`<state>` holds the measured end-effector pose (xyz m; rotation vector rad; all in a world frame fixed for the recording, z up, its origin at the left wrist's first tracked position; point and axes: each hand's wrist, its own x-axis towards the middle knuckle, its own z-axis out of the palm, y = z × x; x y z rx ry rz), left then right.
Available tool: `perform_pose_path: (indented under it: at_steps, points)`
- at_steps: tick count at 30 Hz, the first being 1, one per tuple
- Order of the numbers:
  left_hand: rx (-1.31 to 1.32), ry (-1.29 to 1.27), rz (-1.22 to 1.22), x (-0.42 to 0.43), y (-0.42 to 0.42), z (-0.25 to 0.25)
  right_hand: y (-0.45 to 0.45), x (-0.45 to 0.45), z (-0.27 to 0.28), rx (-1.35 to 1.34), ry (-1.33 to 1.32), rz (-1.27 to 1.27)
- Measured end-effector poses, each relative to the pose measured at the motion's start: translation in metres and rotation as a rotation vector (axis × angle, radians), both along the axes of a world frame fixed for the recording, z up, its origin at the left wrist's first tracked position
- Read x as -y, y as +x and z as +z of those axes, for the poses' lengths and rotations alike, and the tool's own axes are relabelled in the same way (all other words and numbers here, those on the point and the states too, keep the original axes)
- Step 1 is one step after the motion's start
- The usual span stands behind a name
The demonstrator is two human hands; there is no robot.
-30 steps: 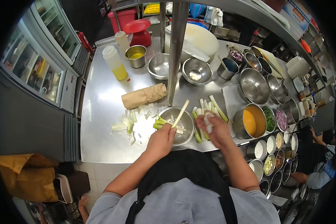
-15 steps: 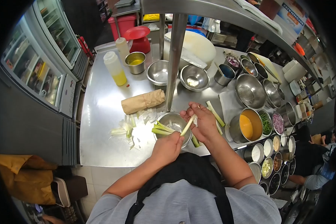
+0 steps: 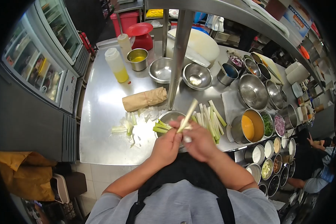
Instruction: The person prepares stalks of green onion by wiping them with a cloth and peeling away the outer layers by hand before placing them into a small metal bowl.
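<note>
Slanting up from my fists is a slim white leek stalk [image 3: 190, 111]. My left hand [image 3: 167, 145] grips its lower, greenish end. Close against it, my right hand [image 3: 201, 142] is curled round the stalk, its fingers smeared by motion; a soft white scrap [image 3: 187, 139] shows at its fingers. Beneath both hands is a steel bowl [image 3: 171, 116], partly hidden, with green leek ends [image 3: 162, 127] at its left rim. To the right lies a row of white-and-green leek stalks [image 3: 212, 121]. Pale leek peelings [image 3: 125, 125] are heaped to the left.
A brown paper roll [image 3: 145, 99] lies behind the peelings. A steel post [image 3: 180, 56] rises from the table in front of me. On the right are a pot of orange liquid [image 3: 247, 127] and several containers of cut vegetables. Squeeze bottles [image 3: 117, 66] stand at the back left.
My right hand has slid down the stalk toward my left hand, baring the stalk's upper end. The row of stalks on the right is now uncovered.
</note>
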<state>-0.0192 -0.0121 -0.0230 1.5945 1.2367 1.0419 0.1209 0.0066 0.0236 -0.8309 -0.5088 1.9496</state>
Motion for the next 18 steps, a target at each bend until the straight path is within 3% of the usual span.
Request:
perform_pose_path:
  at_steps: [1, 3, 8, 11, 14, 16, 18]
  points:
    - [-0.139, 0.118, -0.003, 0.000, 0.004, 0.000, -0.007, 0.000, -0.004, 0.001, -0.003, -0.005]
    - [-0.279, 0.235, -0.013, 0.001, 0.008, 0.001, -0.012, -0.001, -0.017, 0.381, 0.343, -0.078]
    - [-0.432, 0.311, -0.044, 0.006, 0.006, -0.004, 0.011, -0.040, -0.009, 0.196, 0.237, -0.206]
    - [-0.319, 0.264, -0.019, 0.006, 0.005, 0.002, 0.026, -0.054, -0.008, -0.042, 0.221, -0.315]
    - [-0.214, 0.218, 0.025, 0.011, 0.005, -0.002, 0.043, -0.062, -0.007, -0.081, 0.251, -0.459]
    - [-0.179, 0.177, 0.041, 0.008, 0.005, -0.004, 0.030, -0.048, -0.010, -0.046, 0.235, -0.466]
    - [-0.146, 0.134, 0.046, 0.005, 0.005, -0.008, 0.010, -0.022, -0.024, 0.120, 0.162, -0.302]
